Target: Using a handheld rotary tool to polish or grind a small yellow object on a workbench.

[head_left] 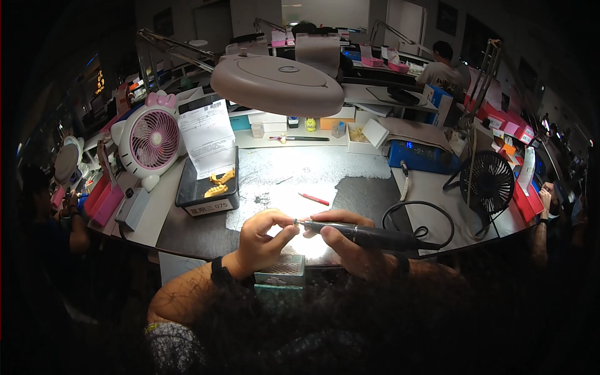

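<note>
My right hand (357, 255) is wrapped round a black rotary handpiece (390, 238), whose tip points left. Thumb and fingertips of my left hand (261, 242) pinch a tiny piece (295, 221) right at that tip; it is too small to make out. Both hands are above the front edge of the lit desk. A red pencil (314, 199) lies just beyond them. To the left, a black tray (206, 204) holds yellow dental models (219, 185) and a printed paper slip (205, 139).
A magnifier lamp (278, 85) hangs over the desk. The handpiece's cord (451, 220) loops at right near a blue control box (420, 156) and a black fan (487, 182). At left stands a pink-white fan (155, 140). A perforated box (279, 265) sits below the desk edge. Other people work nearby.
</note>
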{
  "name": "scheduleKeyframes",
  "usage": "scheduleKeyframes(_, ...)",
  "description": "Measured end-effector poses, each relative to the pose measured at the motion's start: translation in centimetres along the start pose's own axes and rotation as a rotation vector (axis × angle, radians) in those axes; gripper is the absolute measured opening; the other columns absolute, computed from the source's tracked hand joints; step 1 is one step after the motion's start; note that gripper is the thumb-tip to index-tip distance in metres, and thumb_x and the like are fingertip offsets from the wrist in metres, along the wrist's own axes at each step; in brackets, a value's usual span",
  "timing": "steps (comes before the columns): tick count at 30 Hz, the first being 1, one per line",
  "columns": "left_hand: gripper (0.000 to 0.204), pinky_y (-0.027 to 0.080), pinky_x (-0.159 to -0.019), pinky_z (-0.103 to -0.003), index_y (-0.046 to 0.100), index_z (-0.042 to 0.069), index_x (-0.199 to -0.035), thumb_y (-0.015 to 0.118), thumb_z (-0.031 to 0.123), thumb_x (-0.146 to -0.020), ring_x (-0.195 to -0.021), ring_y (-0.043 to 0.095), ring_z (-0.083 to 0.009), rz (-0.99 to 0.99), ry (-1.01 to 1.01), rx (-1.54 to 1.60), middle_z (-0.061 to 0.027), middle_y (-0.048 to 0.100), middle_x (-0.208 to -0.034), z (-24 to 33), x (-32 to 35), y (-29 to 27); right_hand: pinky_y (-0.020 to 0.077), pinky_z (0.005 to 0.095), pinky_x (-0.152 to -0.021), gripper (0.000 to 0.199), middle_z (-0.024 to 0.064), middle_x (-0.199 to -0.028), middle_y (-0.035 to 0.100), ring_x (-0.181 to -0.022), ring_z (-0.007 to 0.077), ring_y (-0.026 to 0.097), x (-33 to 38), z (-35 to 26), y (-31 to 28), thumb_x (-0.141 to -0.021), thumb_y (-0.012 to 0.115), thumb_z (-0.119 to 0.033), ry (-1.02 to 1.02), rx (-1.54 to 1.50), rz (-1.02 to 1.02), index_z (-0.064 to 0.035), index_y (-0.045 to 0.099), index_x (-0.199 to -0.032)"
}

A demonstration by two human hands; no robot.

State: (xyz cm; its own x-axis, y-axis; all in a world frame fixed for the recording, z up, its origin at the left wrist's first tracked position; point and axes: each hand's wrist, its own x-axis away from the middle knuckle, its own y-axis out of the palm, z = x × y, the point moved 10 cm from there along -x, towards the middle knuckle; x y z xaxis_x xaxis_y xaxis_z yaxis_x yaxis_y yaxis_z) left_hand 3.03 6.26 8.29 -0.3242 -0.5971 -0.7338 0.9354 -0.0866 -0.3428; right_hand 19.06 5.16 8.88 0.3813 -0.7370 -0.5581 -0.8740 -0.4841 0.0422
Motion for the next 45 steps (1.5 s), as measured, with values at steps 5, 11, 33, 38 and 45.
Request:
scheduleKeyframes(5, 0.011, 0.053, -0.073, -0.029, 0.068, -0.003, -0.100, 0.072, -0.005, -0.091, -0.083, 0.068, -0.0170, 0.002, -0.001, 0.006, -0.0114, 0.071, -0.092, 0.1, -0.1, 0.0, 0.0587, 0.0301, -0.092, 0.025, 0.0170, -0.110, 0.074, -0.104, 0.0192, 0.072, 0.0, -1.0, 0.3, -0.102, 0.060, -0.006, -0.100, 0.074, -0.010, 0.0091, 0.064, -0.123)
scheduleKeyframes(11, 0.012, 0.053, -0.073, -0.029, 0.068, -0.002, -0.100, 0.073, -0.005, -0.090, -0.083, 0.068, -0.0166, 0.011, 0.001, 0.004, -0.0106, 0.071, -0.091, 0.3, -0.2, 0.0, 0.0586, 0.0300, -0.092, 0.026, 0.0167, -0.110, 0.074, -0.104, 0.0188, 0.072, -0.1, -0.3, 0.1, -0.103, 0.060, -0.006, -0.016, 0.030, -0.006, 0.0089, 0.064, -0.123)
scheduleKeyframes(33, 0.018, 0.054, -0.074, -0.028, 0.067, -0.003, -0.104, 0.072, -0.011, -0.089, -0.086, 0.067, -0.0159, -0.008, 0.001, 0.055, -0.0111, 0.069, -0.096, 0.1, -0.1, 0.2, 0.0587, 0.0298, -0.092, 0.025, 0.0166, -0.111, 0.074, -0.104, 0.0183, 0.072, -0.1, -0.3, 0.2, -0.102, 0.061, -0.004, -0.012, 0.035, -0.003, 0.0083, 0.065, -0.122)
scheduleKeyframes(38, 0.020, 0.054, -0.074, -0.028, 0.066, -0.003, -0.105, 0.072, -0.012, -0.088, -0.086, 0.067, -0.0155, -0.007, 0.002, 0.053, -0.0110, 0.069, -0.096, 0.0, 0.0, 0.2, 0.0590, 0.0299, -0.092, 0.025, 0.0168, -0.111, 0.074, -0.104, 0.0190, 0.072, -0.1, -0.7, 0.2, -0.102, 0.061, -0.005, -0.047, 0.066, 0.006, 0.0080, 0.066, -0.122)
scheduleKeyframes(45, 0.021, 0.054, -0.074, -0.028, 0.067, -0.003, -0.105, 0.073, -0.012, -0.087, -0.087, 0.067, -0.0157, 0.007, -0.006, 0.052, -0.0111, 0.069, -0.096, -0.1, 0.1, 0.2, 0.0591, 0.0300, -0.091, 0.025, 0.0171, -0.110, 0.074, -0.103, 0.0191, 0.073, 0.1, -3.2, 0.8, -0.102, 0.061, -0.006, -0.241, 0.211, 0.011, 0.0079, 0.066, -0.121)
